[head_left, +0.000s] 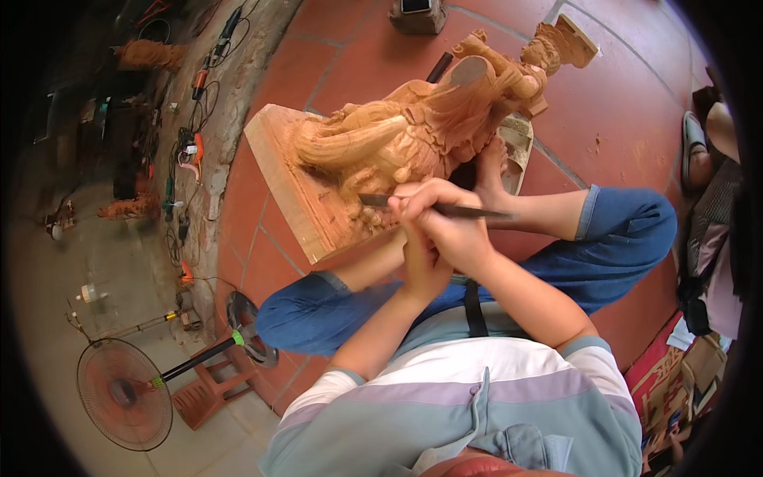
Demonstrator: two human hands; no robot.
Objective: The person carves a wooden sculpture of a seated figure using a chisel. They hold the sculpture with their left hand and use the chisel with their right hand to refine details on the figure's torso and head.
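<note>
A carved wooden statue lies on its side in front of me, its square base toward the left. My right hand is closed round a long, dark carving chisel, its back end sticking out to the right. Just below and partly behind it, my left hand is closed too, its fingers up against the chisel near the blade; the right hand hides some of them. The blade's tip meets the carved detail low on the statue, close to the base.
My crossed legs in blue jeans flank the work, one bare foot against the statue. A fan and a red-brown stool stand at left. Corded power tools line a ledge. Another person's sandalled foot shows at right.
</note>
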